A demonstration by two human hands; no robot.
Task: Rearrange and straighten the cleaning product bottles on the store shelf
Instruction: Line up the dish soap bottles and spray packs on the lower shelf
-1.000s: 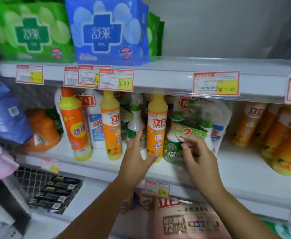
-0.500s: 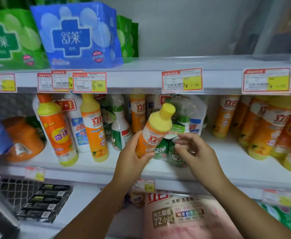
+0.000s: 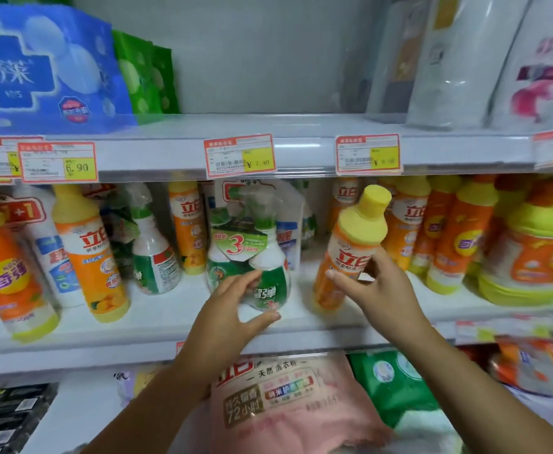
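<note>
My right hand (image 3: pixel 378 290) grips an orange dish-soap bottle with a yellow cap (image 3: pixel 353 247). It holds the bottle tilted to the right, with its base low over the middle shelf (image 3: pixel 170 322). My left hand (image 3: pixel 232 309) holds the bottom of a green spray bottle pack marked "3" (image 3: pixel 252 250), fingers on its front and thumb under it. The pack stands on the shelf just left of the orange bottle.
More orange bottles (image 3: pixel 448 244) and a large orange jug (image 3: pixel 537 257) crowd the shelf to the right. To the left are a green spray bottle (image 3: pixel 154 263) and further orange bottles (image 3: pixel 88 257). The upper shelf edge (image 3: pixel 301 158) hangs close above. A pink detergent bag (image 3: pixel 288 398) lies below.
The orange bottle was lifted by my left hand, then passed to my right hand and moved right. My left hand shifted onto the green pack. The view swung right.
</note>
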